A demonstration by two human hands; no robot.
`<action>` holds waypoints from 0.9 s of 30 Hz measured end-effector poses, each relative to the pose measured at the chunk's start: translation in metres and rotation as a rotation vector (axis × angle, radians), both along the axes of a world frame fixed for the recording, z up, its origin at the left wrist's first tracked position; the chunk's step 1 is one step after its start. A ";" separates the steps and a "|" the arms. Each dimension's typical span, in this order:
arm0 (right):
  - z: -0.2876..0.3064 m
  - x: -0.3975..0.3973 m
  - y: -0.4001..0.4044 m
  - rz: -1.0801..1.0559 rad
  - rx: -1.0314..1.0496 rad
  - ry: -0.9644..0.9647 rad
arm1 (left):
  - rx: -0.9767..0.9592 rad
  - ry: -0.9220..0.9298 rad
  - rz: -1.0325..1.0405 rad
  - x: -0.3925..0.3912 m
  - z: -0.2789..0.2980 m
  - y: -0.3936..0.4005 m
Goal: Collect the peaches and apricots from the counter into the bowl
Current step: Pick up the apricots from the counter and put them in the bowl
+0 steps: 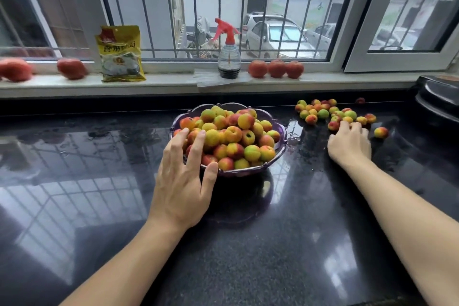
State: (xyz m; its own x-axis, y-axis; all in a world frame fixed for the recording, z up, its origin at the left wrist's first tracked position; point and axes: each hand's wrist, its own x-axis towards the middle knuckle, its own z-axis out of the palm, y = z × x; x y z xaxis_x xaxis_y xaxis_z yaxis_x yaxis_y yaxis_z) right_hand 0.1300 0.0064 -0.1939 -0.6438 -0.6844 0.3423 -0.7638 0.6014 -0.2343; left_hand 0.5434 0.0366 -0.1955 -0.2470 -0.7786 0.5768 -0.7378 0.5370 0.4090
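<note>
Head view: a purple scalloped bowl [280, 154] sits at the centre of the dark polished surface [260, 243], heaped with small red, yellow and green fruit [233, 135]. The left hand [183, 181] lies at the bowl's 8 o'clock side, its fingers [197, 146] straight and spread, resting over the near rim and touching the fruit on that side; the thumb lies along the rim at about 6 o'clock. At 2 o'clock from the bowl, well apart from it, a loose cluster of fruit [325, 112] lies on the surface, with one stray piece [381, 132] off at the cluster's 4 o'clock. The right hand [350, 144] rests palm down at the cluster's 6 o'clock edge, fingers curled among the nearest pieces; whether they pinch one I cannot tell. On the windowsill at 12 o'clock stand a yellow packet [121, 54], a spray bottle [229, 53] with a red trigger, and larger red fruits [276, 69].
</note>
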 end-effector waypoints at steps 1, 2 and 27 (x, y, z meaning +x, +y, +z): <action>-0.003 0.004 0.002 0.021 -0.054 0.075 | -0.002 0.001 0.000 0.000 0.000 0.000; -0.004 0.006 0.002 0.033 -0.081 0.112 | -0.004 0.001 0.000 0.000 0.000 0.000; 0.126 0.223 -0.017 0.943 -0.009 0.053 | 0.045 0.003 0.004 0.003 0.004 0.002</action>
State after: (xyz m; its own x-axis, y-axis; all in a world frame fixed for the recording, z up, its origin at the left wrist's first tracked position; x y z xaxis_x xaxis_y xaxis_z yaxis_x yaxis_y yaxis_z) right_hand 0.3527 -0.0104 -0.0679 0.1903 -0.9120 0.3634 -0.9441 -0.2715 -0.1869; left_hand 0.5468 0.0388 -0.1915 -0.2417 -0.8051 0.5416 -0.7386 0.5147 0.4355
